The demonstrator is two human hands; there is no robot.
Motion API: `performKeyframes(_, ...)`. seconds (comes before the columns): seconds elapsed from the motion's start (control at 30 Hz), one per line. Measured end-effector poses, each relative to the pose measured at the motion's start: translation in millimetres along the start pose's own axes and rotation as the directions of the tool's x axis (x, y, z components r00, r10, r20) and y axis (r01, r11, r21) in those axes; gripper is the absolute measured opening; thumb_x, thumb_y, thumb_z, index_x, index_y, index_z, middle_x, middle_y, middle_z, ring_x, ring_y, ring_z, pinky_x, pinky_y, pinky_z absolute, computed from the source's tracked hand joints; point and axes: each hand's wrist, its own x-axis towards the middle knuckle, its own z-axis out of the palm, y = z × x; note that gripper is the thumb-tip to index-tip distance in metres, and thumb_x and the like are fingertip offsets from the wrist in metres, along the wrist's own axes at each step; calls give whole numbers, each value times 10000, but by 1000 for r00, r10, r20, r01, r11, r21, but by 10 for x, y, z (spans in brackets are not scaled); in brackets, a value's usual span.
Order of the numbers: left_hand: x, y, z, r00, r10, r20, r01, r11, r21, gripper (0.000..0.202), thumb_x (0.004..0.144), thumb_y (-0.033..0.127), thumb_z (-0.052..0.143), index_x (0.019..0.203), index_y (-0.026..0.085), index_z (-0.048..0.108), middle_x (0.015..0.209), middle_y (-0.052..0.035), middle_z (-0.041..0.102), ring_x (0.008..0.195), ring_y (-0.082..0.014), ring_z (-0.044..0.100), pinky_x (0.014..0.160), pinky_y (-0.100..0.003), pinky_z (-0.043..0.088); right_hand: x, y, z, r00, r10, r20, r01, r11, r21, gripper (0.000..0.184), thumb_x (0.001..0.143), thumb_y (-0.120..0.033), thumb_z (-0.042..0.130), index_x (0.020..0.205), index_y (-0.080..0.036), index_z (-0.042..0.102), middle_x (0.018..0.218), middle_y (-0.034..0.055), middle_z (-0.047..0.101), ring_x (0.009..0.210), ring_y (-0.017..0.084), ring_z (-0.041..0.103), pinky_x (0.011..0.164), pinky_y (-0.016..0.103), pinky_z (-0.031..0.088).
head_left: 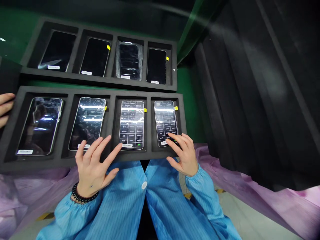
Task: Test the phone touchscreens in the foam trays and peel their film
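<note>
A black foam tray [147,125] in front of me holds several phones in separate slots. My left hand [93,166] lies open with its fingers spread, the index tip at the lower left corner of a lit phone [132,124] showing a grid menu. My right hand [182,151] is open too, its fingertips touching the bottom of the rightmost lit phone [165,122]. Two phones with dark, reflective screens, one [87,122] beside the left hand and one [40,126] at the far left, fill the left slots.
A second foam tray [112,81] behind holds several dark phones, one [129,61] wrapped in clear plastic. Another person's fingers [5,106] rest at the left edge. Black foam panels [255,100] stand at the right. Purple sheet [225,173] drapes the bench edge.
</note>
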Motion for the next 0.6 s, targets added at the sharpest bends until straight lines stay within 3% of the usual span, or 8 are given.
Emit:
performKeyframes(0.23,-3,5,1,1000,-29,-13,28,999,-42,634,1017,577,297,1584,301,362,1679,-34,277,1528,-295,312,1288,-536,128,-4,1,-18,1000,3,17,-4,999,32,566,1021,-452,429,1557,-278,380,1425,97,598,1247,273,545,1108,507,415)
performKeyframes(0.33,39,8,-10,994,-110,-5,109,986,-126,662,1021,587,256,1605,282,314,1660,-58,323,1534,-303,298,1285,-539,140,50,15,-74,994,104,38,-106,993,52,591,1030,-468,399,1577,-255,332,1455,101,582,1305,291,514,1100,507,419)
performKeyframes(0.43,148,7,-22,981,-194,17,194,962,-191,661,1025,583,220,1621,299,252,1641,-53,359,1541,-285,283,1290,-523,137,191,-4,-119,966,259,28,-256,963,-84,637,1036,-408,419,1614,-219,229,1445,103,600,1375,323,456,1163,567,329)
performKeyframes(0.6,473,48,-21,968,-242,57,249,946,-206,649,1031,581,217,1606,288,283,1631,-91,351,1565,-302,212,1292,-548,63,528,-205,-42,937,347,40,-315,888,-336,685,1035,-375,446,1602,-63,220,1475,196,565,1405,381,426,1208,641,216)
